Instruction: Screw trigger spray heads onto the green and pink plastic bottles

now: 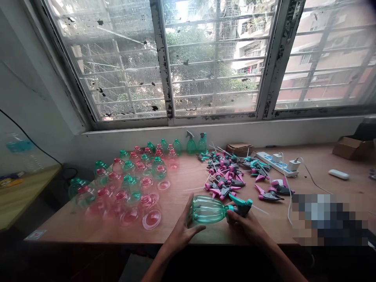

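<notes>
Clock directions are read from the single green spray bottle [207,209], held on its side above the worktop [188,174], near the front edge. The left grip [185,230] is curled about its base; the right grip [246,223] is clamped on its trigger head [243,209]. Toward one o'clock lies a heap of loose spray heads [227,171]; toward ten, pink and green bottles [129,186]. Both groups overlap too much for exact counting. A strip of bare wood runs between them, toward eleven; the front edge passes at six. At twelve, two green bottles with heads [191,147] stand near the white wall [308,135], beneath a window [205,70] showing three panes. Toward two lie one power strip [261,158] bearing two white plugs [293,165] and, farther off, one cardboard box [352,149]. A yellowish table [32,192] stands at nine.
</notes>
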Tool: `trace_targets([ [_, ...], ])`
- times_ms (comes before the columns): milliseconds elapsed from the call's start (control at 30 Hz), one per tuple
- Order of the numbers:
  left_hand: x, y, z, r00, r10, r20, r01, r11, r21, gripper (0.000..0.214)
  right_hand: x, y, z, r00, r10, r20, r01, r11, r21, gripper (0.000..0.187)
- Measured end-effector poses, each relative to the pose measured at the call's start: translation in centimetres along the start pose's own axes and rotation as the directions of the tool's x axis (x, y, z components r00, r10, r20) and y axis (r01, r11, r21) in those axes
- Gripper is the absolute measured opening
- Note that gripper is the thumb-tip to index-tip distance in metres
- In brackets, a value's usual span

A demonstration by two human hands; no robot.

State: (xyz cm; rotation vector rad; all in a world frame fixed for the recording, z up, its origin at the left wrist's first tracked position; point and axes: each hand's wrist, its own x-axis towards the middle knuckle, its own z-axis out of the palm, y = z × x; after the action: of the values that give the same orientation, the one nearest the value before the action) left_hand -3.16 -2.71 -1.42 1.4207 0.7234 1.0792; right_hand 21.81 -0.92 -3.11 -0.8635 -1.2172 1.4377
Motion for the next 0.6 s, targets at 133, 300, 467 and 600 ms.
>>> trace_targets([
  [133, -0.07, 0.53, 0.13, 0.999, -0.011, -0.035, 0.012, 1.000, 0.029, 0.104, -0.09, 0.06, -0.16, 1.000, -0.002, 0.019, 0.002, 1.000, -0.018, 0.031],
  [300, -0.04, 1.05, 0.32, 0.999, -0.030, -0.015, 0.031, 0.999, 0.045, 0.100, -0.16, 0.00, -0.19, 1.000, -0.007, 0.024, 0.007, 1.000, -0.023, 0.028],
  [467, -0.05, 0.63, 0.22, 0.999, -0.028, -0.017, 0.028, 0.999, 0.037, 0.108, -0.14, -0.21, -0.13, 1.000, -0.010, 0.011, 0.010, 1.000, -0.016, 0.029],
  [600, -0.10, 0.83, 0.07, 0.997, -0.028, -0.068, 0.036, 0.993, 0.109, 0.104, -0.40, -0.64, 0.11, 0.999, 0.008, 0.044, -0.007, 0.999, -0.032, 0.030],
])
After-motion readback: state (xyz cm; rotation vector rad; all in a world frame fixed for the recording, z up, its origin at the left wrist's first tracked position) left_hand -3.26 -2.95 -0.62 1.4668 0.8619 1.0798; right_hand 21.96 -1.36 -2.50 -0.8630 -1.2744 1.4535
